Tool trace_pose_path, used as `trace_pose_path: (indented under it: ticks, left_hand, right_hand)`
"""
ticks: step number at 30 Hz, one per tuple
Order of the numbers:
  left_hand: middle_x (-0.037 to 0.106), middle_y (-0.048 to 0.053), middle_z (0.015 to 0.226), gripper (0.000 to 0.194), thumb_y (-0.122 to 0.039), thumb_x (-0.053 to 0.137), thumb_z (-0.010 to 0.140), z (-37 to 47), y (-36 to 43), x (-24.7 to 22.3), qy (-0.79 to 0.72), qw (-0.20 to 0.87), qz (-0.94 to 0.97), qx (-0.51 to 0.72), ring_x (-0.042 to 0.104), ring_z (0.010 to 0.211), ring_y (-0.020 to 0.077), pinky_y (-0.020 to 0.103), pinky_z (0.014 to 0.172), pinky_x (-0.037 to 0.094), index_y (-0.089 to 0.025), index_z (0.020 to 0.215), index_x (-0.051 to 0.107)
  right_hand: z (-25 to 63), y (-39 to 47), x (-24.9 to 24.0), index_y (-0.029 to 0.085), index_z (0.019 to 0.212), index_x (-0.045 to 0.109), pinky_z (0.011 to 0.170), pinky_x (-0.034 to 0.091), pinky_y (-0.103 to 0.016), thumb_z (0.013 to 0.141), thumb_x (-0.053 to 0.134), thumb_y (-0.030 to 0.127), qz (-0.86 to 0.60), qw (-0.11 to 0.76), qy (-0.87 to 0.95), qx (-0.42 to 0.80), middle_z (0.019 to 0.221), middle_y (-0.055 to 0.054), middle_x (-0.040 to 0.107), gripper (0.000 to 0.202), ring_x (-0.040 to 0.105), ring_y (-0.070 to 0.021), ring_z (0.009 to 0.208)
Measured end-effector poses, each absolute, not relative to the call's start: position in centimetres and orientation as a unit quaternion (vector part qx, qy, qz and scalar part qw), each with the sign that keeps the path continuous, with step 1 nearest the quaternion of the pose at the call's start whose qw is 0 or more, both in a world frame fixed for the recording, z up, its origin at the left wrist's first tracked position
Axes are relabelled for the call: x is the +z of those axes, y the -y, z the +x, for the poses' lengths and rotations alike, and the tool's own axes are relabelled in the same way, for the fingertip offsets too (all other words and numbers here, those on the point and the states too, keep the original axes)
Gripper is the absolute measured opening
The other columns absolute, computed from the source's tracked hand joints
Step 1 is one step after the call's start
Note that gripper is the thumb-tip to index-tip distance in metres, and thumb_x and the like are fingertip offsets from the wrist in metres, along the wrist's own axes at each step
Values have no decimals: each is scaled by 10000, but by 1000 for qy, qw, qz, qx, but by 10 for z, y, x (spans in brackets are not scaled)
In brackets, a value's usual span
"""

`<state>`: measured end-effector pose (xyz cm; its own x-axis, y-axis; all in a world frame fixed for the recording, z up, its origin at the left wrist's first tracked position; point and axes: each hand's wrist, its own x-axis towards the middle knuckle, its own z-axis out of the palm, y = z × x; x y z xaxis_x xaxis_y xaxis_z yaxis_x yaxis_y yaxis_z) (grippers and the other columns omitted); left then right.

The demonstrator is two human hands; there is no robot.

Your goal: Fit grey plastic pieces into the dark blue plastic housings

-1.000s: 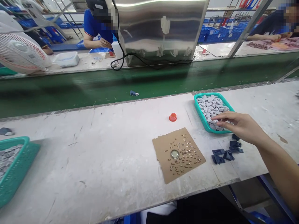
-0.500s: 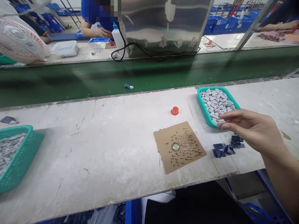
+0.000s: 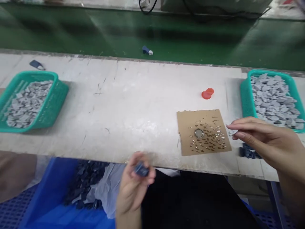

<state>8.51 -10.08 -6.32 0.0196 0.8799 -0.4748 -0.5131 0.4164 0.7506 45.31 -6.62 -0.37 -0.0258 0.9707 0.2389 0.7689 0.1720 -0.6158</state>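
While the right hand [image 3: 267,143] hangs over the surface's [image 3: 133,111] front right part, its grip is pinched on a small grey piece [image 3: 232,133], thumb and forefinger pressed together around it, just off the right edge of the brown cardboard square [image 3: 190,127]. Guessing it's held up off the surface like that so it can meet the other part. The left hand [image 3: 134,184] is down below the front edge, fingers curled tight around a small dark blue part [image 3: 142,170], kinda blurry but clearly pinched, held up near the body. Right under that hand there's a blue bin [image 3: 50,197] with a pile of the same dark blue parts [image 3: 83,181] in a plastic bag, so that's probably the supply. The cardboard has a scatter of tiny brass-coloured bits [image 3: 207,138] fanned around a round magnet-looking disc [image 3: 199,133], which seems to be keeping them from wandering. More dark blue pieces [image 3: 247,152] lie on the surface near the front right, partly hidden by the right hand. A teal basket [image 3: 245,95] of grey pieces sits at the right edge, another teal basket [image 3: 54,98] at the left edge, and an orange cap [image 3: 207,93] lies behind the cardboard. Beyond the back edge runs a green conveyor belt [image 3: 190,41] with one stray piece [image 3: 147,50] on it. Nothing really sits between the two hands.
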Motion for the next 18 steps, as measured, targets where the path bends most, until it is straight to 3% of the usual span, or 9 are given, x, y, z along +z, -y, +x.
trace_pose_path:
  ticks: [4, 7, 12, 18]
  left_hand:
    - [733, 50, 943, 270, -434, 811, 891, 150, 79, -73, -307, 780, 207, 505, 788, 873, 184, 283, 808, 682, -261, 1095, 771]
    - [761, 39, 1007, 192, -301, 799, 919, 175, 63, -76, -282, 715, 269, 581, 768, 986, 146, 256, 931, 640, -258, 1105, 774]
    - [747, 50, 1014, 256, -269, 837, 879, 179, 53, -88, -328, 646, 309, 616, 728, 959, 132, 235, 894, 619, -225, 1122, 769]
    - [745, 41, 1109, 261, -223, 827, 881, 175, 54, -86, -315, 657, 314, 608, 733, 1020, 151, 271, 915, 627, -238, 1128, 744]
  right_hand:
    - [435, 68, -23, 486, 1131, 743, 766, 655, -364, 948, 738, 402, -622, 293, 717, 114, 1047, 77, 789, 202, 755, -188, 927]
    - [428, 69, -29, 505, 1131, 744, 910, 635, -404, 929, 769, 306, -613, 282, 733, 89, 1088, 99, 787, 285, 752, -188, 1023]
    - [425, 65, -34, 556, 1350, 651, 907, 632, -423, 912, 731, 121, -567, 238, 785, 75, 1204, 98, 761, 623, 734, -203, 1114]
    - [422, 61, -36, 472, 1351, 689, 879, 616, -438, 851, 754, 32, -524, 245, 812, 73, 1170, 40, 772, 669, 739, -223, 1056]
